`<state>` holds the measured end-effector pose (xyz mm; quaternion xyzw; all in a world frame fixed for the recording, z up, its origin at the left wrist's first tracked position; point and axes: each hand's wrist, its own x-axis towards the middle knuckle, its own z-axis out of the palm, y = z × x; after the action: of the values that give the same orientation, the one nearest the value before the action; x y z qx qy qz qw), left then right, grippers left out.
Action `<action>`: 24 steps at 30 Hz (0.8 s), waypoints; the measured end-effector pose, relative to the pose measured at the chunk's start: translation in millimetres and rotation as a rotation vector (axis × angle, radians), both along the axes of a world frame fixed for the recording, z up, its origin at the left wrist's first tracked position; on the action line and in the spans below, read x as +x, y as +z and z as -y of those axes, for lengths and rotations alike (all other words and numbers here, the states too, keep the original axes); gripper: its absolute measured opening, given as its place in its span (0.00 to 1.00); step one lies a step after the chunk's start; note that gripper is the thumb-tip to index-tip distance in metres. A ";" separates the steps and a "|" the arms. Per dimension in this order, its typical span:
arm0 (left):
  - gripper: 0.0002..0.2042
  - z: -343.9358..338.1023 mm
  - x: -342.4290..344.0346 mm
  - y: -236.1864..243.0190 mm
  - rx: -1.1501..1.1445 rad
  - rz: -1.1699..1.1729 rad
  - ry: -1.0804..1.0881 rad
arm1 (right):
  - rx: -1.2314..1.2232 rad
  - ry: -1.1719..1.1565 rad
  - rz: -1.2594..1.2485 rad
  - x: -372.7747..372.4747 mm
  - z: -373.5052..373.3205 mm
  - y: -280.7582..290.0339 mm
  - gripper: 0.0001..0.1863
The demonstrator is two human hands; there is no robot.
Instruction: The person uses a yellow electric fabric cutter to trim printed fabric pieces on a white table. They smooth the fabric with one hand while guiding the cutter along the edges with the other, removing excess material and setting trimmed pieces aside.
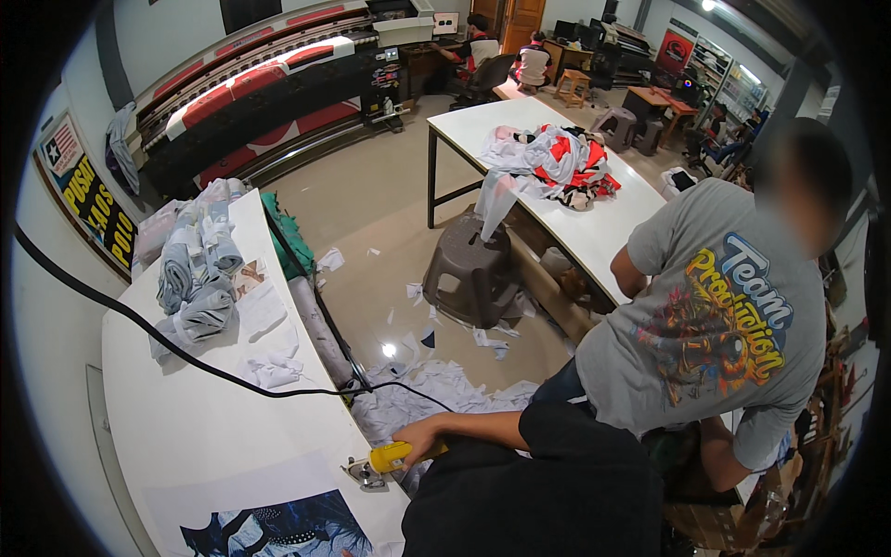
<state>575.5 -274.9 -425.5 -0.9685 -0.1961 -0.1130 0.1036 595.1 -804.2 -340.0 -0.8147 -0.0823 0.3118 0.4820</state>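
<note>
My right hand [420, 440] is wrapped round the yellow body of a handheld electric cloth cutter [390, 456]. Its metal foot [368, 475] rests at the right edge of the white table [232, 418]. Close to the foot lies a white sheet with a dark blue printed panel [278, 527]. Of my left hand [347, 554], only a sliver of finger shows at the lower edge, by the print; the rest is out of the picture. A black cable [167, 345] hangs across the table and passes behind my right forearm.
Rolled grey fabric bundles [200, 269] and white scraps [269, 367] lie farther up the table. Cloth offcuts [436, 395] cover the floor beside it. A brown plastic stool [471, 269] stands beyond. On my right, a person in a grey shirt [715, 306] stands by another table [455, 119].
</note>
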 end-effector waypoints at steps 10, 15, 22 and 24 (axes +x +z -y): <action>0.60 1.7 3.4 -5.8 0.012 -0.009 -0.001 | -0.020 0.030 -0.101 5.7 3.5 12.3 0.53; 0.60 11.0 -0.5 17.7 -0.023 -0.045 0.013 | -0.034 0.037 -0.117 7.4 4.3 15.0 0.53; 0.61 17.5 -2.0 33.0 -0.066 -0.083 0.051 | -0.019 0.047 -0.126 9.6 2.9 13.9 0.54; 0.61 20.4 2.4 27.4 -0.060 -0.057 0.031 | -0.013 0.035 -0.134 5.1 6.9 13.3 0.54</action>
<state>577.8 -295.3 -398.1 -0.9709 -0.2114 -0.0778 0.0816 600.2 -811.1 -326.7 -0.7936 -0.0619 0.3744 0.4756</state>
